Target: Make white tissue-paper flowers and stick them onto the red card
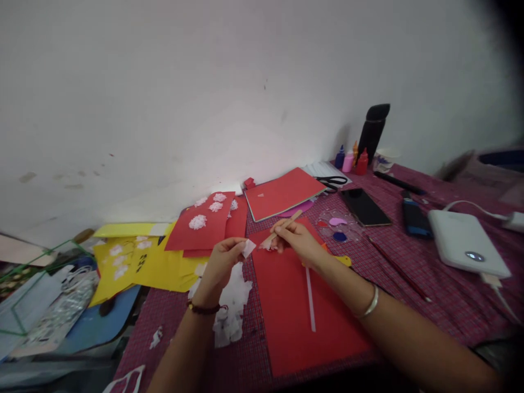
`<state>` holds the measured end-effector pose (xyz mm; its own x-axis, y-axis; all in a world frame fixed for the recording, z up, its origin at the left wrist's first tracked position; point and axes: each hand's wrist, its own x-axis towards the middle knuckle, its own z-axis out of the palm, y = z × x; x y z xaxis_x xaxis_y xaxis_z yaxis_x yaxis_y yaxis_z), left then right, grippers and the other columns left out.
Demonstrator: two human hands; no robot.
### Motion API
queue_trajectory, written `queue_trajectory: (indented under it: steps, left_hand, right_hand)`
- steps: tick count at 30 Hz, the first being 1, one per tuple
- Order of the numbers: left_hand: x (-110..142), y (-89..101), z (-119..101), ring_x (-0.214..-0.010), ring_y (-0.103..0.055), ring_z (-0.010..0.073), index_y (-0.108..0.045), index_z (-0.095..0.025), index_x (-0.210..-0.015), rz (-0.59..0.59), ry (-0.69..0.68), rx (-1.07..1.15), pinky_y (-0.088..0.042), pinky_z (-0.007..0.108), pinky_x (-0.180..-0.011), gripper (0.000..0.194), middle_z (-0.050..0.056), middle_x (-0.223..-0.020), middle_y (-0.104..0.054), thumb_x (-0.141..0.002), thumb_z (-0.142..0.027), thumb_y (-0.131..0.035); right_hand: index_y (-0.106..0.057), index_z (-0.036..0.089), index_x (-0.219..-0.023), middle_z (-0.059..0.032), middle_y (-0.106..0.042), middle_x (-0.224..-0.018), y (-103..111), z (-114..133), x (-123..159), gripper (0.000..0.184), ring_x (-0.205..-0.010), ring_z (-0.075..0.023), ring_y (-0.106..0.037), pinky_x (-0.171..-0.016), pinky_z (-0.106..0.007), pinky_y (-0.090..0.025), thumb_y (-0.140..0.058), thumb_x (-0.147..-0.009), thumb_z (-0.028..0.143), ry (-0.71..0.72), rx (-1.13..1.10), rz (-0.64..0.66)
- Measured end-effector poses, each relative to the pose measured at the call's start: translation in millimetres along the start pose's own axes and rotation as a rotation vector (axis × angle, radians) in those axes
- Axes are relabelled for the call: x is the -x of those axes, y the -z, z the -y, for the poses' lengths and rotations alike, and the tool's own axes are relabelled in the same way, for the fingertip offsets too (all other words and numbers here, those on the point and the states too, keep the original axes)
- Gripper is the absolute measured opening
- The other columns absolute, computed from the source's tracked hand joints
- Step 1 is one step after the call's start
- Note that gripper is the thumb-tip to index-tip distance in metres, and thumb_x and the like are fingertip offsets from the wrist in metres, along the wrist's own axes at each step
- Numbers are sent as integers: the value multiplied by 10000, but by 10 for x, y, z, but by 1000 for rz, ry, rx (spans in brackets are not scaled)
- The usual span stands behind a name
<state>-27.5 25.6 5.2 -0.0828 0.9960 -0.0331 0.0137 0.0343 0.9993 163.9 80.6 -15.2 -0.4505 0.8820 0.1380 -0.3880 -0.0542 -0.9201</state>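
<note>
Two hands in view, both mine, both busy over the worktop [151, 305], which has a purple checked cloth on it. Left hand [221, 265]: thumb and finger pinched narrow on a small white paper piece [249, 249], just off the far left corner of a red sheet [286, 311]. Right hand [295, 239]: fingers closed round a flat wooden stick [297, 215], pen-style, slanting down to the left. Stick's lower end is by a white crumpled bit [268, 245] near that same corner; can't tell if they touch. I have the red sheet toward the near edge, with a pale strip [310, 303] lying lengthwise on it and a yellow-handled tool [343, 260] partly behind my right forearm. White paper squares [235, 305] lie in a loose pile between my left wrist and the red sheet.

Toward the far left corner of the worktop: red cards [184, 237] with white fluffy blobs. Yellow sheets [158, 267] stick out past the left edge, white flowers on some. Along the far edge: red-topped stack [282, 192], scissors [332, 180], small paint bottles [348, 162], black bottle [372, 135]. To the right of my right hand: clear palette [322, 216] with paint blobs, dark phone [365, 207], thin brush [397, 267]. Nearer the right edge, a white power bank [466, 240] with cables plugged in.
</note>
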Motion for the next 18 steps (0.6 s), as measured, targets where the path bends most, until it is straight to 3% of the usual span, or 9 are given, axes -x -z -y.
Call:
queue_trajectory:
  steps: [4,8,15,18]
  left_hand:
    - [21,-89,130,-541,-512,98,-688,-115,-723,-88,69,116,-416,218,-519,199,24,-627,-636,-607,-274,-713]
    - [33,-122,164,-564,-525,107,-687,-109,-734,-100,94,188,-429,220,-528,220,32,-641,-643,-593,-273,-727]
    - [86,-190,154,-588,-536,115,-653,-126,-680,-41,108,254,-449,237,-570,251,25,-645,-619,-682,-376,-670]
    - [106,-193,164,-601,-537,106,-668,-128,-768,23,76,162,-439,230,-606,218,17,-668,-630,-661,-314,-703]
  right_hand:
    - [-537,170,-812,-4,-652,-604,-17,-17,14,231,-444,-94,-555,-431,-201,-426,-569,-772,395,56,6,30]
    - [-529,167,-810,4,-644,-600,-14,-47,9,258,-430,-87,-546,-431,-202,-424,-563,-774,421,78,107,24]
    - [-504,169,-791,8,-634,-597,-21,-55,0,265,-415,-76,-524,-429,-199,-414,-538,-783,432,71,175,10]
    - [-498,177,-788,12,-628,-598,-23,-52,1,256,-429,-85,-532,-435,-205,-420,-544,-773,428,70,158,5]
